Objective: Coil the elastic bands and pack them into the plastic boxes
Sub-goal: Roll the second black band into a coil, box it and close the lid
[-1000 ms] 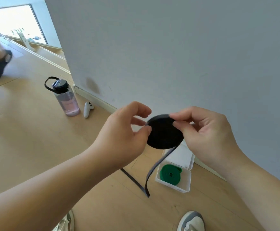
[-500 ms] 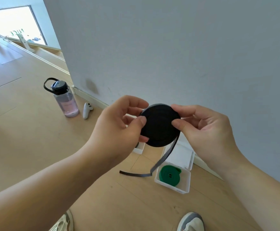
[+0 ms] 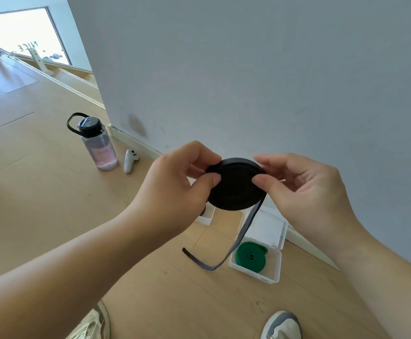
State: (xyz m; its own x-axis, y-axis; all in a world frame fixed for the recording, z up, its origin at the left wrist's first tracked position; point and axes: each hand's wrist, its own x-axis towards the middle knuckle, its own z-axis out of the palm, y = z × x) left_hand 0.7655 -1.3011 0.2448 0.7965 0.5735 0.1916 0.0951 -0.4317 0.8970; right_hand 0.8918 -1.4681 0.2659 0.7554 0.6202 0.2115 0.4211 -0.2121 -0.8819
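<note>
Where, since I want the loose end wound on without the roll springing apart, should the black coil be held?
Pinch the black coil across its flat faces, thumb on the near face, fingers behind, from its left and right edges as the left hand and right hand do. It is a flat disc; its loose tail leaves at the lower right, so probably keep that edge free.

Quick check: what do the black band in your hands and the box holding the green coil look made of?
Black band: probably rubber or latex elastic, matte, no glare; its loose tail hangs limp and curls. Box: seemingly translucent white plastic, with smooth thin walls. Green coil: apparently the same flat matte elastic.
</note>
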